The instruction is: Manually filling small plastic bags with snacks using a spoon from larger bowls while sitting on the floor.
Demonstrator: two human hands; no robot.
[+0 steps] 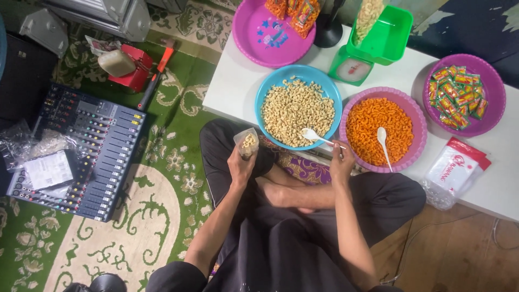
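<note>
My left hand (240,165) holds a small clear plastic bag (247,141) partly filled with pale nuts, just left of the blue bowl (270,86). That bowl is full of pale nuts (297,108) and sits on the low white table (227,86). My right hand (341,161) grips the handle of a white plastic spoon (313,135), whose scoop rests on the nuts at the bowl's near edge. I sit cross-legged in dark trousers in front of the table.
A purple bowl of orange snacks (373,127) with another white spoon (383,141) stands to the right. Further right are a purple bowl of small packets (459,100), a stack of plastic bags (451,170), a green scale (373,48) and a pink tray (265,38). An audio mixer (81,148) lies on the green carpet.
</note>
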